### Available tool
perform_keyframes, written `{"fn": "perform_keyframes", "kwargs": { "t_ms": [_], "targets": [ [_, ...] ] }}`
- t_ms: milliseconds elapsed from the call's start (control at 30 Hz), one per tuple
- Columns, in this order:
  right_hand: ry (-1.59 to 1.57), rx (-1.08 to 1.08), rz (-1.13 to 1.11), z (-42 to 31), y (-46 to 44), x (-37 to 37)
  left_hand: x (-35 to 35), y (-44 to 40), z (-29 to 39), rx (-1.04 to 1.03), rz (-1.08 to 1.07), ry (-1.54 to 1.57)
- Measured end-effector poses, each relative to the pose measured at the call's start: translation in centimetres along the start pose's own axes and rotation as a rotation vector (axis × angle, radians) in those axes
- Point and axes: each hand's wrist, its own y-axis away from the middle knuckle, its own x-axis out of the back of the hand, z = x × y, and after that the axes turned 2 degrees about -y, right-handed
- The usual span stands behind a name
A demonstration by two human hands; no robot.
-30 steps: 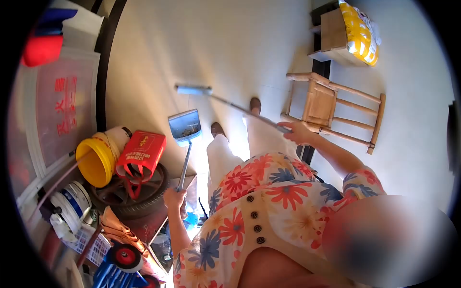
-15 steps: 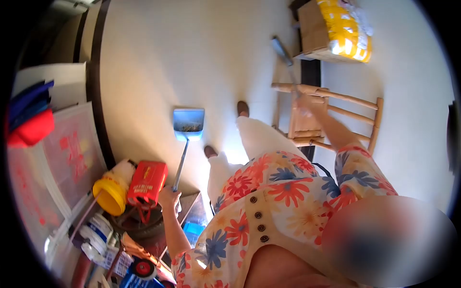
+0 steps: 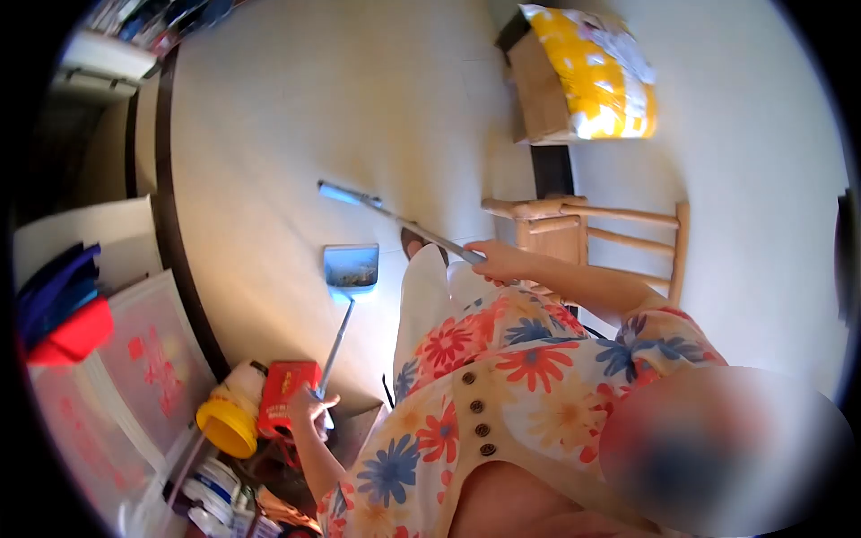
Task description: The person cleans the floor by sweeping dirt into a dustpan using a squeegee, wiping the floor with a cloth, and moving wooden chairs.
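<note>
My right hand (image 3: pixel 493 262) is closed around the grey handle of a long broom (image 3: pixel 413 230). Its narrow head, with a pale blue edge, is over the floor beyond the dustpan, up and to the left of my feet. Lower left, my left hand (image 3: pixel 309 408) grips the upper end of a long-handled blue dustpan (image 3: pixel 352 266), thumb sticking out. Some dark debris lies in the pan, which rests on the floor with its open side facing away from me. One brown shoe (image 3: pixel 421 242) shows partly behind the broom handle.
On the right stand a wooden chair (image 3: pixel 628 211) and a cardboard box (image 3: pixel 543 85) with a yellow-and-white package (image 3: pixel 596 76). To the left are a red box (image 3: pixel 289 390), a yellow bucket (image 3: pixel 226 429) and glazed panels (image 3: pixel 152 345). Pale floor (image 3: pixel 269 125) stretches ahead.
The broom has swung from beside the chair leftward to above the dustpan, my right hand moving with it. The dustpan remains in my left hand. My view has shifted and my feet have moved.
</note>
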Motion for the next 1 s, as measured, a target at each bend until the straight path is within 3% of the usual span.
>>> {"fn": "perform_keyframes", "kwargs": {
  "t_ms": [133,267,300,333,367,467,533,633,700,733,767,833,867,967,1000],
  "targets": [
    [-0.044,0.028,-0.168,-8.8,-2.8,0.5,5.5,1.2,1.3,-0.042,0.307,-0.009],
    [-0.134,0.002,-0.313,-12.8,-6.3,-1.0,16.1,4.2,15.8,-0.379,0.363,0.37],
    [-0.15,0.025,-0.335,-13.7,-6.6,-1.2,15.0,1.9,18.5,-0.591,0.518,0.559],
    [-0.173,0.029,-0.369,-14.5,-6.7,-0.8,16.2,1.8,22.0,-0.644,0.438,0.566],
    [-0.202,0.034,-0.432,-14.5,-7.7,1.6,17.6,1.1,26.6,-0.651,0.485,0.502],
    [-0.275,-0.009,-0.527,-14.4,-8.2,8.7,18.1,0.6,31.4,-0.648,0.585,0.533],
    [0.019,0.156,-0.215,-11.8,-10.3,18.5,19.6,0.1,33.0,-0.608,0.656,0.603],
    [0.794,0.279,0.739,-3.8,-11.8,38.8,20.1,-0.1,35.3,-0.517,0.772,0.776],
    [1.032,0.774,1.275,3.0,-11.7,52.9,20.2,-0.2,35.1,-0.497,0.905,0.853],
    [0.792,0.187,0.998,-1.0,-7.6,53.1,20.1,-0.2,34.7,-0.489,0.97,0.883],
    [1.075,0.239,1.317,1.2,-8.3,54.7,19.1,-0.9,34.4,-0.44,0.852,1.083],
    [1.048,-0.013,1.216,0.1,-7.8,54.6,19.0,-0.3,34.4,-0.356,0.71,1.32],
    [1.035,-0.137,1.16,-0.8,-7.5,54.2,19.3,0.5,34.3,-0.353,0.799,1.303],
    [1.004,-0.197,1.151,7.4,-11.5,65.3,19.9,2.6,34.0,-0.228,0.753,1.421],
    [1.094,-0.216,0.98,8.5,-11.5,68.1,19.9,3.0,33.8,-0.212,0.769,1.416]
  ]
}}
